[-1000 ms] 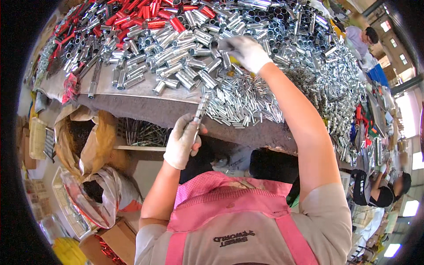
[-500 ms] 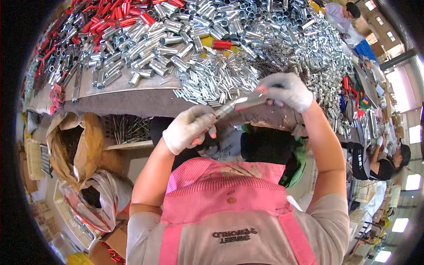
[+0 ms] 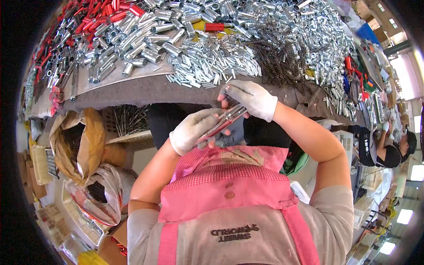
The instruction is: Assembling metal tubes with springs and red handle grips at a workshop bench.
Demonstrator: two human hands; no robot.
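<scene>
A slim silver metal tube [image 3: 228, 116] slants between my two hands, above the pink apron and just off the table's front edge. My left hand [image 3: 194, 128], in a white glove, is closed around its lower part. The white-gloved right hand [image 3: 252, 100] has its fingers closed on the upper end, with the thumb and forefinger bent over it. Under these fingers the tip of the tube is mostly hidden. Beyond the hands lie a heap of short thin silver pins [image 3: 212, 66] and a pile of dark coil springs [image 3: 280, 59].
Larger silver tubes [image 3: 150, 54] and red tubes [image 3: 115, 17] cover the table's far side. Small silver fittings [image 3: 329, 66] heap up on the right. Open sacks [image 3: 81, 145] stand below left, beside a crate of thin rods [image 3: 130, 120]. A co-worker [image 3: 391, 148] is at far right.
My right hand has come left, closer to the left hand. The tube has swung away from the table, and both hands now grip it near the apron.
</scene>
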